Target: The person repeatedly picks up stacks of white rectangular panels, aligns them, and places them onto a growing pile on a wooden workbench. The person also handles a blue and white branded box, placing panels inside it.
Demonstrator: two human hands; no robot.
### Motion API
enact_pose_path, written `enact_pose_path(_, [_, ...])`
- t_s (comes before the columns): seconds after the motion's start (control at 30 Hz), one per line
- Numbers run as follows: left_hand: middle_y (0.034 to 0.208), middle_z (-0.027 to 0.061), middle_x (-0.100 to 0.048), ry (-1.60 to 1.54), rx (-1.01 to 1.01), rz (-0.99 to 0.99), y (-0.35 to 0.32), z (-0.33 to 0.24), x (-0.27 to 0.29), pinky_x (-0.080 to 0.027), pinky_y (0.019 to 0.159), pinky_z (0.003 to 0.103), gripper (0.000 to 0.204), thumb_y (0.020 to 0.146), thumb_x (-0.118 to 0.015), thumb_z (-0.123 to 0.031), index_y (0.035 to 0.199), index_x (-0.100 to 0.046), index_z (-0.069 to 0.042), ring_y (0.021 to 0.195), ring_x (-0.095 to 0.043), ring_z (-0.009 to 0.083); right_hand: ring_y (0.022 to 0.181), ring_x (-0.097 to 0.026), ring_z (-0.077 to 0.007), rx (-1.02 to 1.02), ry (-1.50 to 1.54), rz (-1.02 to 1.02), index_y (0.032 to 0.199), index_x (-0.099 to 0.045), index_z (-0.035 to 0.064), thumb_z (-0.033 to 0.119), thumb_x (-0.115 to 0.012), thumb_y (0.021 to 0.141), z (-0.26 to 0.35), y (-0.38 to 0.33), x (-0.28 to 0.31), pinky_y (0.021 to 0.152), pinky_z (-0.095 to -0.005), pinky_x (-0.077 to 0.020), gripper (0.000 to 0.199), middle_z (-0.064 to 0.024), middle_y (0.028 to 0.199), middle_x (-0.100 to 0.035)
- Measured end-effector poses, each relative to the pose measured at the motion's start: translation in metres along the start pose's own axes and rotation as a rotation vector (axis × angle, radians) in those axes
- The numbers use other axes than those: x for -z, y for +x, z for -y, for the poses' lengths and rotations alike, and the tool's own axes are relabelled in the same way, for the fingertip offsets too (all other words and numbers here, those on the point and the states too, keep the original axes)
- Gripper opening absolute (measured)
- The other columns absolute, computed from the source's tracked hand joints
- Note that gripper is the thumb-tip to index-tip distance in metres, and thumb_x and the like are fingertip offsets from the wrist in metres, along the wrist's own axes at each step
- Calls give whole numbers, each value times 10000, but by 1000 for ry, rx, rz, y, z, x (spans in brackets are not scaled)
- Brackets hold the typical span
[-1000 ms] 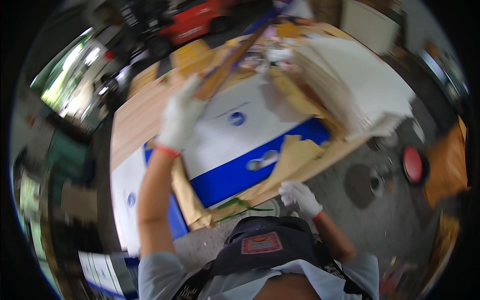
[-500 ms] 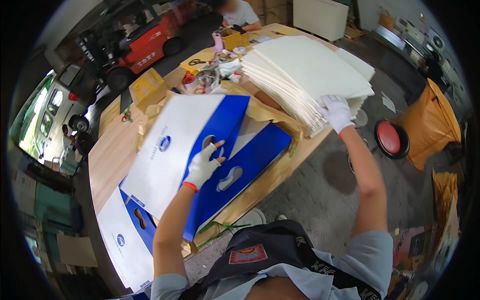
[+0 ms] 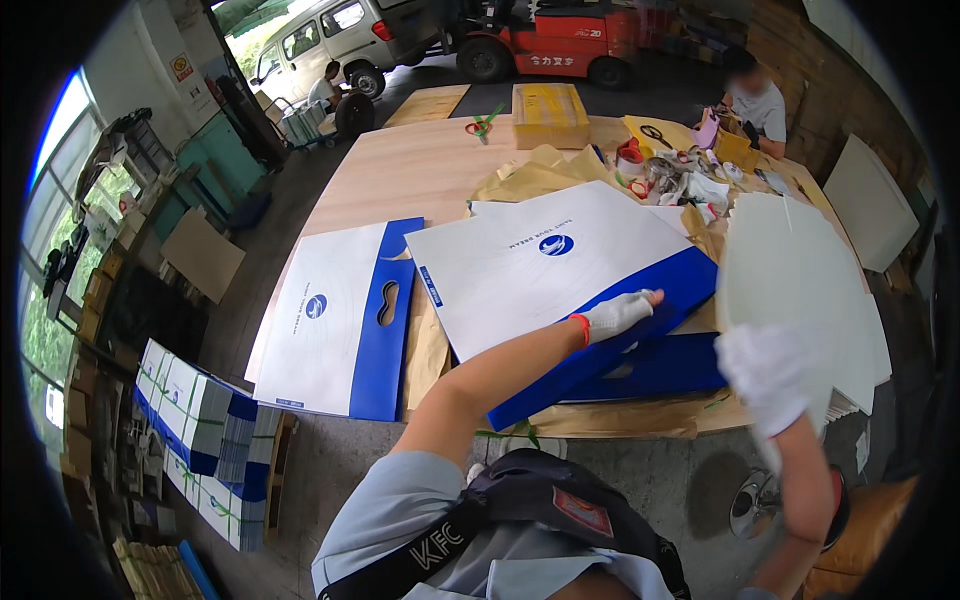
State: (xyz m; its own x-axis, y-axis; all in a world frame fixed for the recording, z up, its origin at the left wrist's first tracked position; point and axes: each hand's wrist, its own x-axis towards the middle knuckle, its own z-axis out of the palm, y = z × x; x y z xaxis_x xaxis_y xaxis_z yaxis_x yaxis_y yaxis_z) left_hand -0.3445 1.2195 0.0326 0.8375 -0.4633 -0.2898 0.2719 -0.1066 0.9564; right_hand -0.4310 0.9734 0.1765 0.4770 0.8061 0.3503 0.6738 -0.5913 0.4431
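Observation:
My left hand (image 3: 620,315), in a white glove with bare fingertips, is closed on the blue handle edge of a white-and-blue flat carrier bag (image 3: 520,260). The bag lies tilted over another blue bag (image 3: 650,368), with its blue edge raised. My right hand (image 3: 768,378), gloved in white and smeared by motion, grips the near edge of a white sheet (image 3: 790,265) at the stack on the table's right side. Its fingers show only in part. More white sheets (image 3: 878,340) lie beneath.
Another white-and-blue bag (image 3: 335,310) lies at left on the wooden table (image 3: 350,185). Scissors (image 3: 484,125), a taped carton (image 3: 550,115) and tape rolls (image 3: 632,155) are at the back. A person (image 3: 757,105) sits at far right. Tied bag bundles (image 3: 205,420) stand at lower left.
My view has swung left. My left hand has moved to the bag's edge, lifting it. My right hand has drawn a white sheet nearer from the stack's corner.

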Motion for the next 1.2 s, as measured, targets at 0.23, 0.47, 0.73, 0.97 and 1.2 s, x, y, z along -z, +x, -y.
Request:
enact_pose_path(0.23, [1267,187,-609,729,81,-155,-47,42,34,-472,924,414,528,930,-563,-291,1389,-448,-57,1170,-595,338,861,-642,-296,-43,1070,-66,1249,-596,80,298,-632,905,157,16,-24,747,-407,-497,408,-111,1079,-630])
enact_pose_path(0.47, [1217,151,-630,644,74,-131,-67,42,46,-471,882,394,557,948,-555,-207,1462,-364,-114,1103,-627,307,941,-600,-213,-1603,1132,-213,1442,-394,25,306,-576,981,118,-198,-218,861,-341,-487,570,-111,1194,-603])
enact_pose_path(0.73, [1180,146,-644,534,-7,-241,-75,49,53,-486,900,365,434,933,-577,-159,1343,-492,-47,1085,-632,266,969,-579,-146,-1425,1549,-206,1224,-604,-18,239,-572,990,92,-221,-194,854,-280,-466,349,-51,1103,-633])
enact_pose_path(0.97, [1289,76,-614,0,-468,-255,-54,37,53,-415,1025,274,427,902,-637,-2,1321,-560,-20,1218,-539,147,1108,-551,-155,-1502,1545,-546,1327,-505,-61,221,-535,1014,117,-225,-158,965,-316,-456,423,-88,1267,-583])
enact_pose_path(1.2, [1051,-1,-652,-146,-479,-395,-38,-33,51,-420,536,223,426,893,-638,-1,1310,-584,-72,609,-486,52,1103,-559,-171,-1545,1376,-439,1257,-571,-62,224,-551,1006,149,-243,-148,952,-316,-456,381,-108,1233,-613])
